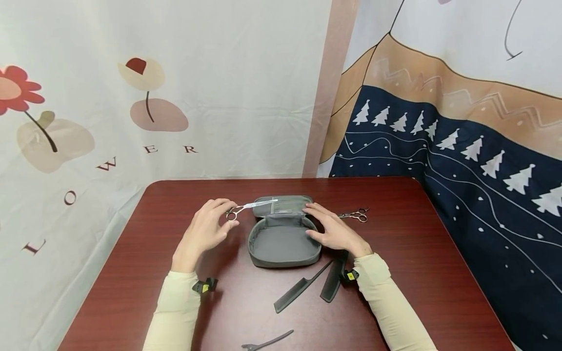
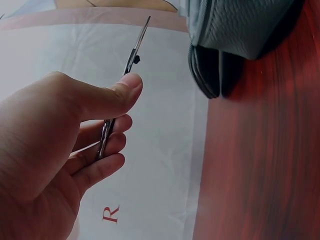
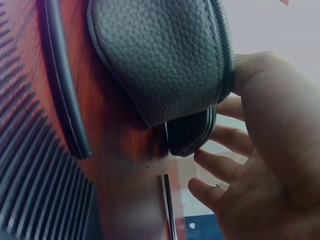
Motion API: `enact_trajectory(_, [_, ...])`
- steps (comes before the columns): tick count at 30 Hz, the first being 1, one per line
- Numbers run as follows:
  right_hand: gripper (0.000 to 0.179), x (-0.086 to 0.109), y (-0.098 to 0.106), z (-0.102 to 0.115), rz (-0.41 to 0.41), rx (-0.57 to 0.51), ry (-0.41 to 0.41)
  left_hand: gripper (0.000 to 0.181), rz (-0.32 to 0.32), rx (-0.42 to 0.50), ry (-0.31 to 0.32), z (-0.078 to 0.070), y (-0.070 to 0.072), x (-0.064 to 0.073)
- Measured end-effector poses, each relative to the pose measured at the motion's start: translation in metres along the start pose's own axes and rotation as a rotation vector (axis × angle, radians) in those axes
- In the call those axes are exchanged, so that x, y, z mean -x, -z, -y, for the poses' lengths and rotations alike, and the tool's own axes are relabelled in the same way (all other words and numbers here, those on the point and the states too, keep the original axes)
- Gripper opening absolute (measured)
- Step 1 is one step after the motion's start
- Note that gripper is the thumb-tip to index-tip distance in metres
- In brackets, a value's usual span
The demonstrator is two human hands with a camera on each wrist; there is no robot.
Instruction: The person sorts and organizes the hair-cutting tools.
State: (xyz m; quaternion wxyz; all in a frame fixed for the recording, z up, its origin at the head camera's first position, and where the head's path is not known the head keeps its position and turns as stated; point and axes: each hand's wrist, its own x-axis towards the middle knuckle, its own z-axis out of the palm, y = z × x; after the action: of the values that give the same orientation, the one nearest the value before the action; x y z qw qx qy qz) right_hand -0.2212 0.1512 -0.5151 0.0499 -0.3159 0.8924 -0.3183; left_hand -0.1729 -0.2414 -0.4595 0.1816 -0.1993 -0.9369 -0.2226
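A pair of silver scissors (image 1: 252,205) is pinched by my left hand (image 1: 203,235), blades pointing right toward the case lid. In the left wrist view, the thumb presses the scissors (image 2: 131,59) near the pivot and the fingertips lie along the handles. A grey zip case (image 1: 284,263) stands unzipped on the table, lid folded back, its base bare inside. My right hand (image 1: 335,232) touches the case's right side, fingers spread. In the right wrist view, its thumb goes behind the zipped rim of the case (image 3: 160,55), and its fingertips (image 3: 202,156) are at the lid's edge.
Another pair of scissors (image 1: 361,215) lies right of the case, partly behind my right hand. A thin-handled comb (image 1: 293,294) and a wide dark comb (image 1: 332,282) lie in front. Nearer the front is a slim grey clip-like piece (image 1: 269,342). Patterned curtains hang behind the table (image 1: 184,195).
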Motion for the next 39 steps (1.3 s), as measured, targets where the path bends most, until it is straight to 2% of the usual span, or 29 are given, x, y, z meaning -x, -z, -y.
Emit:
enact_trajectory(5, [0.068,-0.001,-0.001,0.0,-0.001,0.005,0.007,0.037,0.069,0.001,-0.001,0.012,0.001,-0.011])
enact_trajectory(10, [0.068,-0.002,-0.002,-0.001,-0.003,0.012,0.013,0.035,0.139,0.068,0.02,0.024,0.001,-0.022])
enact_trajectory(14, [0.067,-0.002,-0.002,-0.001,-0.005,0.019,0.018,0.034,0.18,0.115,0.033,0.033,0.0,-0.029])
enact_trajectory(18, [0.067,-0.002,-0.001,0.0,-0.006,0.015,0.019,0.032,0.208,0.111,0.046,0.041,0.0,-0.035])
enact_trajectory(23, [0.067,-0.002,-0.001,0.0,0.0,0.008,0.017,0.03,0.227,0.099,0.064,0.048,-0.002,-0.039])
enact_trajectory(30, [0.067,0.0,-0.001,-0.001,0.006,0.013,0.016,0.033,0.294,0.088,0.124,0.055,-0.007,-0.04])
enact_trajectory(39, [0.067,0.0,0.0,-0.001,-0.003,0.01,0.019,0.031,0.328,0.095,0.132,0.06,-0.011,-0.045])
